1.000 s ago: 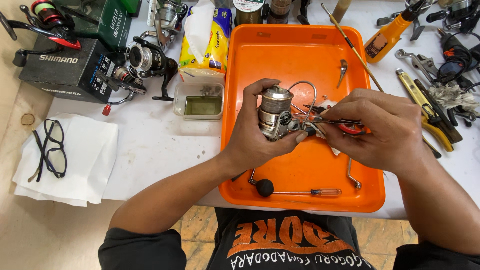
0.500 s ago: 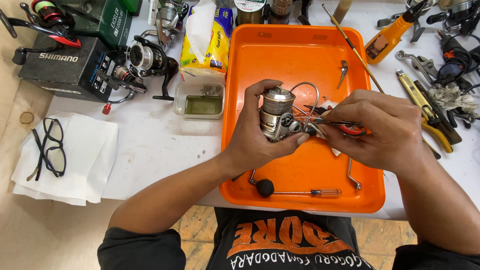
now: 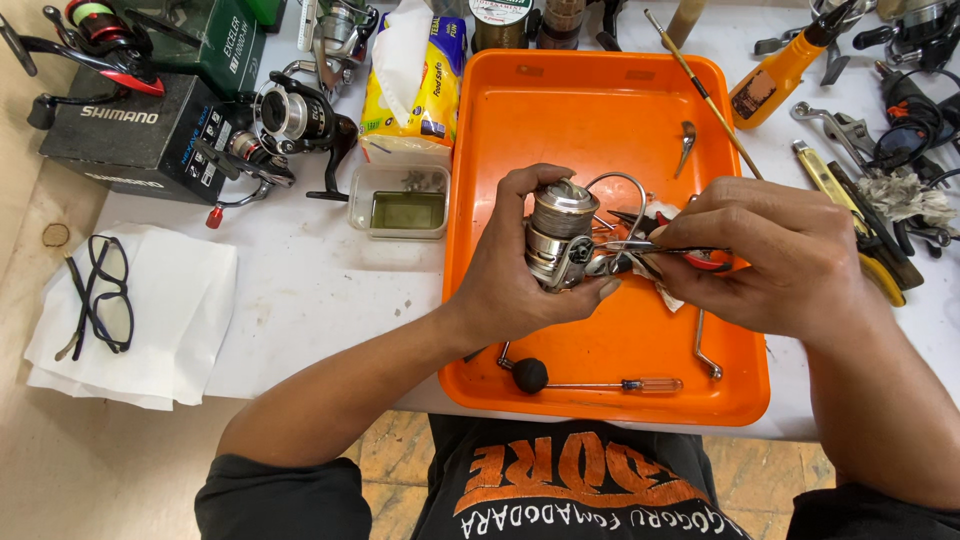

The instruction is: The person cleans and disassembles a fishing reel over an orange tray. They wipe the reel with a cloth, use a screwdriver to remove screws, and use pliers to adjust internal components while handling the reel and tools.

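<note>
The left hand (image 3: 520, 270) wraps its fingers closed around a silver fishing reel (image 3: 560, 235), holding it above the orange tray (image 3: 600, 110). The right hand (image 3: 770, 255) pinches a slim red-handled tool (image 3: 670, 248), its metal tip touching the reel's body beside the wire bail. On the tray floor below lie a small screwdriver (image 3: 620, 384) with a clear handle, a black-knobbed crank (image 3: 525, 372) and a bent metal arm (image 3: 703, 350). Left of the tray sits a small clear tub (image 3: 400, 203); farther left, eyeglasses (image 3: 105, 295) rest on white cloth (image 3: 170, 320).
</note>
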